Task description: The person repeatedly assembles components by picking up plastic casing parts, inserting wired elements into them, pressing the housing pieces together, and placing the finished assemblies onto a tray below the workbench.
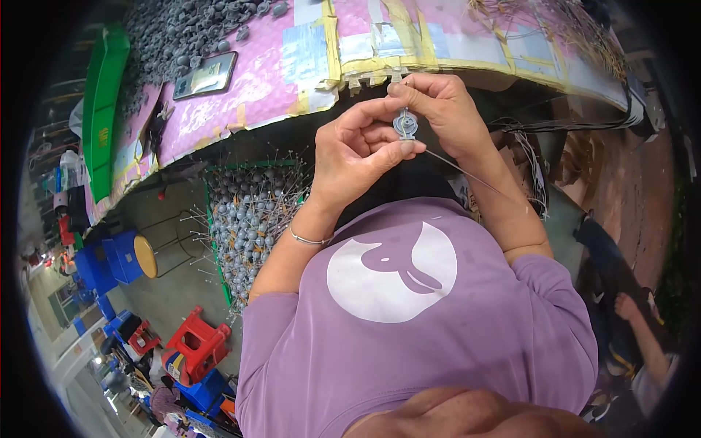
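A small round translucent grey plastic part [405,124] is held up between my hands near the table's front edge. My left hand [355,142] is closed on it, with the thumb at its lower end and the fingers along its left side. A thin grey wire [467,172] runs from the lower end by my left thumb, down and right across my right forearm. My right hand [442,106] pinches thumb and finger together just above the part; what lies between those fingertips is too small to tell.
The pink table [255,80] carries a pile of grey plastic parts [182,36] and a phone [206,76]. A green tray [106,109] stands at its left. Below, a crate holds several wired parts [248,233]. A red stool [197,344] is lower left; another person's arm [642,332] is lower right.
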`<move>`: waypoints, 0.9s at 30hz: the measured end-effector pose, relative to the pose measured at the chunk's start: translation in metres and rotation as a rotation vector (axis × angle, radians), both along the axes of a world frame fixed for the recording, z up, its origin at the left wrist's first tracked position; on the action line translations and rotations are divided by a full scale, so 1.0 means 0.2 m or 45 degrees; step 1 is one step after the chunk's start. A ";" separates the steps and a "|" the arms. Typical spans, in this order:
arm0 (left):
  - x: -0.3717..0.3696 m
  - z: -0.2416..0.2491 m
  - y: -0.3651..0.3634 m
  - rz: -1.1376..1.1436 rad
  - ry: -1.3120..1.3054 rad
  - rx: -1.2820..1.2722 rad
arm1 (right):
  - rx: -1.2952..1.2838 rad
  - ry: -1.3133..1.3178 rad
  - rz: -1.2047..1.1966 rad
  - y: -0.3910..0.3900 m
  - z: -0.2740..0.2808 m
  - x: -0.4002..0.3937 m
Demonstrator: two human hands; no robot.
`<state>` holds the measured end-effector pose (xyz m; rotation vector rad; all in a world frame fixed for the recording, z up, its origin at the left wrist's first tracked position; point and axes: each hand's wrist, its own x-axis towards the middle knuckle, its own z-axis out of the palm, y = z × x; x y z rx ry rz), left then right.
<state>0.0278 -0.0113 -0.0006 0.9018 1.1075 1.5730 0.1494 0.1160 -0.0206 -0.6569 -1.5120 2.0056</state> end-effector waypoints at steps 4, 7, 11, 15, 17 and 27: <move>-0.05 -0.03 0.00 -0.010 0.058 -0.004 | -0.090 0.049 0.068 0.00 -0.03 -0.02; -0.09 -0.03 0.00 -0.016 -0.031 -0.047 | 0.030 0.021 0.136 0.05 0.01 -0.06; -0.14 -0.06 -0.05 -0.070 -0.114 -0.151 | 0.683 -0.301 -0.228 0.45 0.10 -0.07; -0.13 -0.12 -0.08 -0.127 -0.197 -0.233 | 1.266 -0.630 -0.543 0.88 0.26 -0.19; -0.12 -0.12 -0.07 -0.134 -0.221 -0.253 | 1.506 -0.790 -0.562 1.07 0.14 -0.31; -0.18 -0.13 -0.12 -0.017 -0.123 -0.302 | 2.086 -0.884 -0.491 1.12 -0.01 -0.33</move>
